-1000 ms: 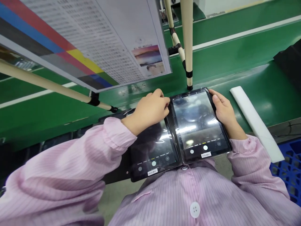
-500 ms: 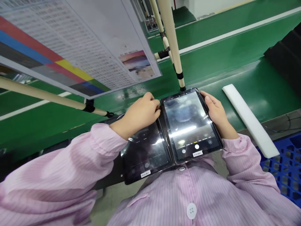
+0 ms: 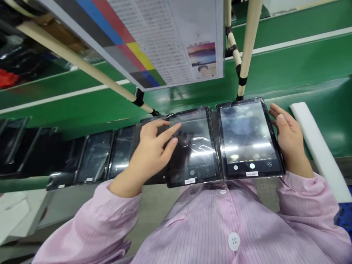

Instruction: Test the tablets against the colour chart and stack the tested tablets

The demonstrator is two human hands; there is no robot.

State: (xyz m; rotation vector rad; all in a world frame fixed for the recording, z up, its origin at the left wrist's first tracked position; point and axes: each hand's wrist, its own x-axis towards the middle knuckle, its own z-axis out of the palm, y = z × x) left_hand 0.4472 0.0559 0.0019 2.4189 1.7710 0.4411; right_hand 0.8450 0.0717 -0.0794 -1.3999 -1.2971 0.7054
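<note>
Two dark tablets lie side by side in front of my body. The right tablet (image 3: pixel 247 135) has a bright screen with a camera view and a row of controls below. My right hand (image 3: pixel 290 137) rests along its right edge, fingers stretched and thumb apart, not closed round it. The left tablet (image 3: pixel 196 154) has a dim screen with faint icons and light reflections. Over its left side hovers my left hand (image 3: pixel 155 150), fingers spread and pointing right; whether a fingertip touches the glass I cannot tell. Each tablet has a small white label at its lower edge.
More dark tablets (image 3: pixel 95 156) stand in a row to the left on the green bench (image 3: pixel 110 99). A printed colour chart (image 3: pixel 165 40) hangs above, between cream pipes (image 3: pixel 249 44). A white foam bar (image 3: pixel 319 146) lies at the right, near a blue plastic grid (image 3: pixel 343 220).
My left hand has opened from a curled pose between the tablets and moved left across the left tablet. Its screen is more exposed. My view has swung left, showing more tablets.
</note>
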